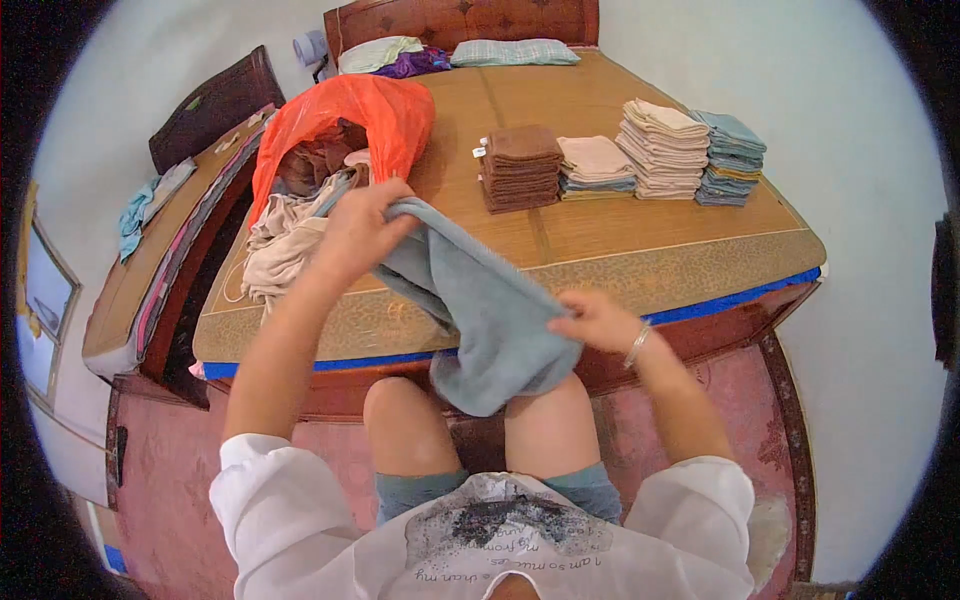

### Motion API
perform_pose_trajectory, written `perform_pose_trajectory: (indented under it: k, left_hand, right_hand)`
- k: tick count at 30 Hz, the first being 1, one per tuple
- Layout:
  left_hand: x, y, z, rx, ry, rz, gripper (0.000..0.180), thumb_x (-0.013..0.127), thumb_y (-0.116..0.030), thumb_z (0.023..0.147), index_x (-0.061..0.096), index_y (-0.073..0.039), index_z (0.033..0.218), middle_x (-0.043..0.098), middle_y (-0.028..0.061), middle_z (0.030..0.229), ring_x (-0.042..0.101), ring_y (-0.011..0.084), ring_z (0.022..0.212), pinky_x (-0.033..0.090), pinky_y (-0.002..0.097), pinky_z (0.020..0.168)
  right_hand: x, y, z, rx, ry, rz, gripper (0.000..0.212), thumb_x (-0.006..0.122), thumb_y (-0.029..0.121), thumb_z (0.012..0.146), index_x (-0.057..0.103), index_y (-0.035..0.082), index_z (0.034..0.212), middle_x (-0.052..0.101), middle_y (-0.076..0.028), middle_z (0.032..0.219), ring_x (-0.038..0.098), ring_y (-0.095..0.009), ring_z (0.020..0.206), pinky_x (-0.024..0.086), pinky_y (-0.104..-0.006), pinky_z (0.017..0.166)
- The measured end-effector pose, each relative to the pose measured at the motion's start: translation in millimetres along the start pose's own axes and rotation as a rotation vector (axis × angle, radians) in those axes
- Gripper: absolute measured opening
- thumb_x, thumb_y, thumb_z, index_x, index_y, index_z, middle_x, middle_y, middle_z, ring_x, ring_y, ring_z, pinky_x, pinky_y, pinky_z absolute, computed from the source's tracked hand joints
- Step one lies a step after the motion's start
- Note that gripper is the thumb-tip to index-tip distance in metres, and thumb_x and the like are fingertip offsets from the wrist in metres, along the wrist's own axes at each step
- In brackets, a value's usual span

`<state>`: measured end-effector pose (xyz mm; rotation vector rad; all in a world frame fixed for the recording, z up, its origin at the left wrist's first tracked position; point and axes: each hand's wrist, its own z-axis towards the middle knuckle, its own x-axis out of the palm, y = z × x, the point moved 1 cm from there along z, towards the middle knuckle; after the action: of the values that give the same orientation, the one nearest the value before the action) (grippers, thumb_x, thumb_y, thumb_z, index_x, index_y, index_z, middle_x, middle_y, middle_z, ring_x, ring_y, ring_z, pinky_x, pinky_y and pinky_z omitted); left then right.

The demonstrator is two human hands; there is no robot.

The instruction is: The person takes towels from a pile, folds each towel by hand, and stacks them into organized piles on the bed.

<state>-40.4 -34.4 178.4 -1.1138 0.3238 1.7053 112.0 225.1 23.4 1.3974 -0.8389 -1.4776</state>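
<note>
A grey-blue towel [480, 315] stretches between my two hands, its lower part hanging over the bed's front edge and by my knees. My left hand [368, 225] pinches its upper left corner, close to the bag. At the other end of the same edge, my right hand [600, 322] grips the towel, lower and nearer to me. Beside my left hand, an orange-red plastic bag [400, 115] lies with its mouth toward me. Loose beige towels [285, 245] spill out of it, and brown cloths [325, 160] show inside.
On the bed mat [640, 235] stand folded piles: brown towels [520, 170], a low pink stack [590, 160], a tall beige stack [665, 150] and a blue-grey stack [735, 160]. Pillows [515, 52] lie by the headboard [470, 22]. A second bed [190, 210] stands at the left.
</note>
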Motion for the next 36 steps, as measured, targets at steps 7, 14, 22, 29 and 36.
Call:
perform_pose_trajectory:
  k: [7,14,22,29,36]
  left_hand:
    - [-55.9,18.1,-12.1,-0.035,0.004,0.317,0.02,0.065,-0.017,0.074,0.061,-0.007,0.091,0.063,0.0161,0.082,0.061,0.035,0.08,0.047,0.0429,0.068]
    - [-80.9,55.6,-37.2,-0.21,0.003,0.5,0.023,0.058,-0.01,0.073,0.062,-0.01,0.096,0.064,0.017,0.086,0.06,0.0352,0.084,0.047,0.0452,0.072]
    - [-110.6,86.2,-68.4,-0.302,-0.032,0.242,0.035,0.052,0.004,0.073,0.063,-0.008,0.104,0.063,0.02,0.093,0.06,0.0355,0.09,0.046,0.0389,0.078]
    - [-131.0,76.6,-84.2,-0.276,0.028,0.101,0.041,0.044,0.014,0.07,0.059,0.002,0.106,0.064,0.0106,0.087,0.058,0.0159,0.083,0.045,0.027,0.078]
    - [-156.1,80.8,-95.5,-0.445,-0.083,-0.379,0.019,0.052,-0.006,0.087,0.061,-0.002,0.104,0.061,-0.0006,0.088,0.055,0.009,0.082,0.043,0.0241,0.076]
  right_hand:
    - [-88.9,102.6,-15.1,-0.139,-0.256,-0.491,0.021,0.064,0.017,0.079,0.062,0.001,0.091,0.065,-0.012,0.077,0.059,-0.016,0.07,0.047,-0.0305,0.066]
    - [-132.2,140.2,-27.6,-0.207,-0.529,-0.989,0.021,0.066,0.019,0.077,0.064,0.005,0.092,0.064,-0.016,0.079,0.061,-0.033,0.071,0.047,-0.0371,0.064]
    - [-165.5,115.1,-55.3,-0.07,-0.655,-1.137,0.019,0.063,0.017,0.078,0.062,0.004,0.092,0.063,-0.017,0.084,0.059,-0.036,0.08,0.046,-0.041,0.069]
    - [-169.2,93.4,-71.4,-0.076,-0.629,-1.141,0.014,0.059,0.006,0.078,0.061,0.002,0.091,0.063,-0.016,0.088,0.059,-0.035,0.08,0.047,-0.0386,0.069]
    - [-225.3,72.1,-88.9,-0.169,-0.831,-0.727,0.016,0.057,0.005,0.082,0.06,0.0,0.097,0.063,-0.005,0.081,0.055,-0.012,0.074,0.044,-0.026,0.069]
